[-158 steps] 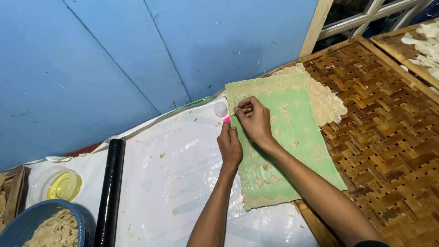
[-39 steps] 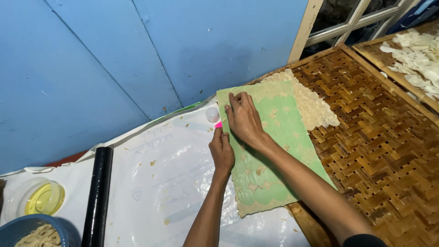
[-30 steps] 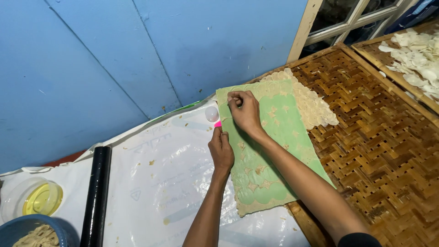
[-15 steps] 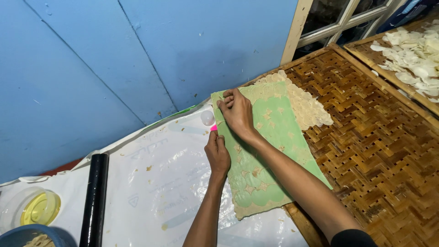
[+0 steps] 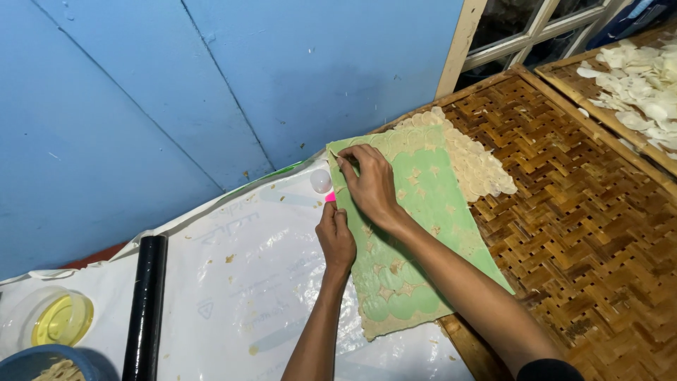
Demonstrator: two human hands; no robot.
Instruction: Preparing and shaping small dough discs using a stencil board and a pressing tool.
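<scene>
Green sheet: green sheet with pale round dough discs pressed on it lies half on the white plastic, half on the woven bamboo tray.
Long axis: runs from about 11 o'clock at the blue wall to 5 o'clock toward the person.
Right hand: right hand rests on the sheet's far left corner, fingers curled and pinching at its edge.
Left hand: left hand sits just off the sheet's left edge at 9 o'clock, closed on a small pink tool whose clear round cutter touches the plastic.
Nearer hand: right, already on the sheet.
Elsewhere: black roller well apart at 8 o'clock.
</scene>
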